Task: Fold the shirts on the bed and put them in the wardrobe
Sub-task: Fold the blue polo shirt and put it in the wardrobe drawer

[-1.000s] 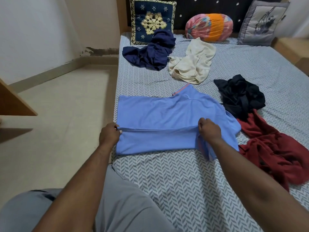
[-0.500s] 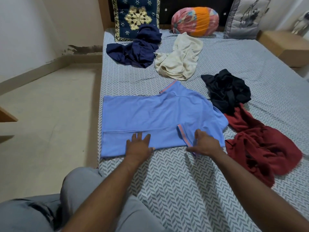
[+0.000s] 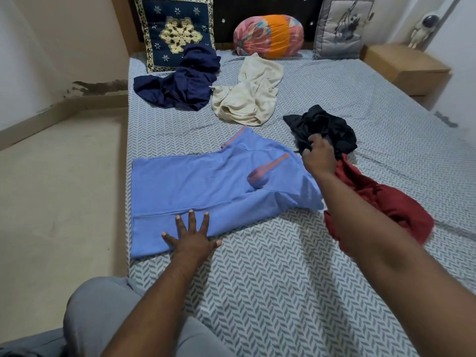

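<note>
Now the blue shirt (image 3: 195, 184) lies on the bed (image 3: 283, 279).
Left hand (image 3: 192, 238) presses flat on its near edge; right hand (image 3: 319, 158) curls at its right end, by the black shirt (image 3: 324, 127); grip unclear.

One bed (image 3: 283, 292), five shirts, blue shirt (image 3: 193, 186), navy shirt (image 3: 180, 86), cream shirt (image 3: 249, 99), black shirt (image 3: 327, 124), red shirt (image 3: 386, 202), three cushions, embroidered cushion (image 3: 177, 34), round bolster (image 3: 268, 36), grey cushion (image 3: 342, 29), one bedside table (image 3: 404, 65), one astronaut figurine (image 3: 422, 29), two hands, left hand (image 3: 193, 238), right hand (image 3: 319, 158)

Right of centre, the right hand (image 3: 319, 158) is masking whether it is gripping the black shirt (image 3: 332, 126); its forearm (image 3: 365, 228) is covering part of the red shirt (image 3: 391, 202).
</note>
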